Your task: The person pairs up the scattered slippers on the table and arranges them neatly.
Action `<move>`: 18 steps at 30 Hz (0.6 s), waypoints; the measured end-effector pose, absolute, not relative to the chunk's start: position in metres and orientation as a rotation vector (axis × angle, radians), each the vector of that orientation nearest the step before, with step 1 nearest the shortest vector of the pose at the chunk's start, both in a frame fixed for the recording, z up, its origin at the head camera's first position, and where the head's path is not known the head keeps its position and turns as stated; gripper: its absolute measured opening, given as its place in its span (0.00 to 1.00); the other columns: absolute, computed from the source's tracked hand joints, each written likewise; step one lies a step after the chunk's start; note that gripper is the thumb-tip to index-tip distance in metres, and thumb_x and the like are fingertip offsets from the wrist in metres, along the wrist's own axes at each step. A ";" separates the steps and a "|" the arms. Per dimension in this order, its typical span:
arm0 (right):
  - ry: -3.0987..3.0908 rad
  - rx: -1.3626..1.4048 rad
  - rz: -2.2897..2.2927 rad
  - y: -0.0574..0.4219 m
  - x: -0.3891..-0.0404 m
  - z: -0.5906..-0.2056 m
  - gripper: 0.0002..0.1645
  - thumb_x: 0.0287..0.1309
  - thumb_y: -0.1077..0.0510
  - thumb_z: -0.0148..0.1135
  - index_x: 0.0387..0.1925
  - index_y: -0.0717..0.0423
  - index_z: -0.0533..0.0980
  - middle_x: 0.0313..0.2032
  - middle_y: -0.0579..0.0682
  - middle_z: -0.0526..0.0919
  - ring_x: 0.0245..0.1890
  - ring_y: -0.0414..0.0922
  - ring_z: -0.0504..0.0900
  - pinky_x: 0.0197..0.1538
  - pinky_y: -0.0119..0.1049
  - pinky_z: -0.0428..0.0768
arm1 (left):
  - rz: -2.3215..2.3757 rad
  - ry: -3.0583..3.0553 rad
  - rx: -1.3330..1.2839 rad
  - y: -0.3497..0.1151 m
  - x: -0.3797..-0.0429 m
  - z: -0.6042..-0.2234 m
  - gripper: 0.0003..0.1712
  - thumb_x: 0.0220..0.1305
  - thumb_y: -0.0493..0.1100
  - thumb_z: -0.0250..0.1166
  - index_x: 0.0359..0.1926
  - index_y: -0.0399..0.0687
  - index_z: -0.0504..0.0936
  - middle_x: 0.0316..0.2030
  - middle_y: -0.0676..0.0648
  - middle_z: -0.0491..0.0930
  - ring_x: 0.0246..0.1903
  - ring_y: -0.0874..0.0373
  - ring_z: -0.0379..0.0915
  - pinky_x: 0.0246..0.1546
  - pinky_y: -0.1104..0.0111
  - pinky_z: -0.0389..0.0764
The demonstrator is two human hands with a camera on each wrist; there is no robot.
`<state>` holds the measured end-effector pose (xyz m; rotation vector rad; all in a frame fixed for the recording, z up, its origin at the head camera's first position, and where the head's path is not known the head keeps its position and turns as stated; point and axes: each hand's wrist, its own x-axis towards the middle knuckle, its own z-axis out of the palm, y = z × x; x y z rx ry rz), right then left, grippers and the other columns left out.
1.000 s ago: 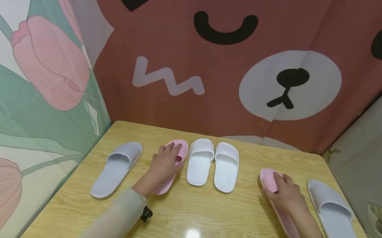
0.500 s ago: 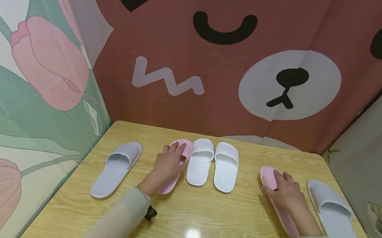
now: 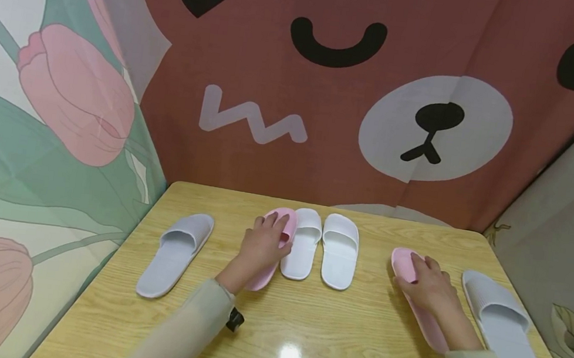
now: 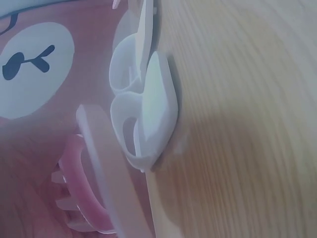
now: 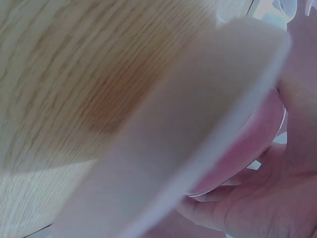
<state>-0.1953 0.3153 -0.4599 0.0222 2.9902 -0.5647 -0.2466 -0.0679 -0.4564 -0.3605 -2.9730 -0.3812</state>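
Note:
In the head view my left hand (image 3: 261, 246) holds a pink slipper (image 3: 290, 221) by its strap, overlapping the left edge of a white slipper (image 3: 301, 263). The left wrist view shows that pink slipper's sole (image 4: 106, 163) raised, fingertips curled over the strap (image 4: 83, 183). My right hand (image 3: 433, 289) grips the other pink slipper (image 3: 405, 264) farther right, its toe pointing away and to the left. Seen from the right wrist, this sole (image 5: 163, 134) hangs above the wood, with thumb and fingers around the strap (image 5: 252, 141). Both palms are hidden in the head view.
A second white slipper (image 3: 338, 261) stands beside the first at the table's back. One light grey slipper (image 3: 168, 266) lies at the left, another (image 3: 514, 349) near the right edge. A bear-print curtain (image 3: 320, 171) borders the back of the wooden table (image 3: 343, 339).
My left hand has carried its pink slipper right and slightly back, over the white slipper's edge. My right hand has shifted its slipper very slightly back. The white and grey slippers stay put.

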 end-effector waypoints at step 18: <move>3.000 0.027 -0.566 0.318 -0.203 -0.461 0.53 0.65 0.38 0.60 0.77 0.64 0.51 0.71 0.79 0.48 0.64 0.83 0.54 0.56 0.78 0.63 | -0.379 -2.970 -0.412 -0.043 -0.249 -0.452 0.42 0.67 0.61 0.62 0.77 0.55 0.61 0.73 0.41 0.64 0.68 0.39 0.62 0.56 0.41 0.75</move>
